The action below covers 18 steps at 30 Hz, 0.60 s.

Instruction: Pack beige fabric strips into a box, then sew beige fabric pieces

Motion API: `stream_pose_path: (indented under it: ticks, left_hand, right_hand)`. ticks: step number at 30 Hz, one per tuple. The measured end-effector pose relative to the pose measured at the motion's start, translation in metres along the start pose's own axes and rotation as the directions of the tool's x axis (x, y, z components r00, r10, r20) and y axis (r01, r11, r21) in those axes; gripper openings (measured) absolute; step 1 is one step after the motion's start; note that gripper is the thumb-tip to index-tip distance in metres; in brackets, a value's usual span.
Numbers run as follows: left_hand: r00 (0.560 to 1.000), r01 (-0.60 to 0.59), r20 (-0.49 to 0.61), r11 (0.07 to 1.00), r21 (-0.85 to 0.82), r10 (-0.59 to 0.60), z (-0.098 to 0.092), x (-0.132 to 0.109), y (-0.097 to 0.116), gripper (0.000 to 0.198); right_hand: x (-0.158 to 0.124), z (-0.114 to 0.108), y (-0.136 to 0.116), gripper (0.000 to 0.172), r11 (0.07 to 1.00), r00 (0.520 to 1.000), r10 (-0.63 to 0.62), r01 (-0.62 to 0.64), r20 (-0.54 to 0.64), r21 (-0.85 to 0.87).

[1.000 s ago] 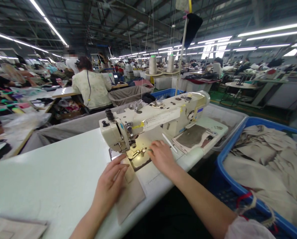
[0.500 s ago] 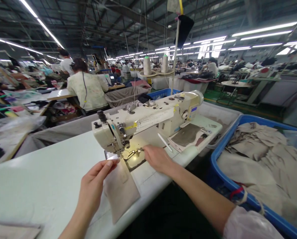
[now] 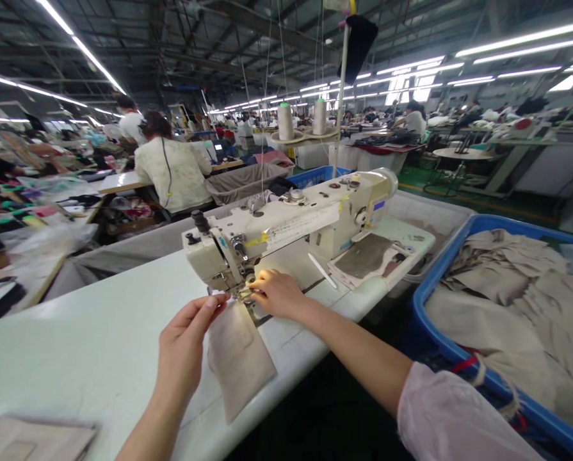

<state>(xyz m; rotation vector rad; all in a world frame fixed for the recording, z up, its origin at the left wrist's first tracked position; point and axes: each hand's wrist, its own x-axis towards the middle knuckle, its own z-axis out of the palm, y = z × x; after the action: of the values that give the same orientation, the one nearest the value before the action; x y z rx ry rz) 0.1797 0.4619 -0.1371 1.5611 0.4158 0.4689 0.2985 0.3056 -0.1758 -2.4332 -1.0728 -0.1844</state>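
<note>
**Head view: beige fabric panel [image 3: 241,358] fed up to the presser foot [image 3: 244,292]; stitching done on it cannot be made out.**
Your left hand [image 3: 183,346] pinches the panel's edge; your right hand [image 3: 276,294] sits apart at the foot, fingers near the needle area. The panel lies on the desk [image 3: 89,333] before the sewing machine [image 3: 276,234]. Right of you, a blue crate [image 3: 440,320] holds a heap of beige fabric pieces [image 3: 497,307].

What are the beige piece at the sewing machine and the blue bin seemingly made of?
The beige piece looks like matte woven cloth: it bends softly, without shine; the fibre can't be told. The blue bin looks like moulded plastic, with a smooth, rigid rim.
</note>
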Motion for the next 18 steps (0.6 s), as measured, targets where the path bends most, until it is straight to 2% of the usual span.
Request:
stream_pose_path:
  ticks: [7,13,18]
  left_hand:
    - [1.0,0.008,-0.004,0.998,0.056,-0.008,0.0,-0.001,0.004,0.046]
    - [1.0,0.018,-0.006,0.999,0.033,-0.018,0.004,-0.002,0.006,0.046]
    - [1.0,0.01,0.001,1.0,0.03,-0.01,0.004,-0.001,0.006,0.045]
  right_hand:
    - [0.011,-0.007,0.011,0.023,0.995,0.993,-0.101,0.101,0.062,0.008]
    - [0.027,-0.012,0.021,0.021,0.967,0.961,-0.24,0.249,0.138,-0.051]
    - [0.036,-0.009,0.024,0.02,0.951,0.942,-0.295,0.306,0.159,-0.047]
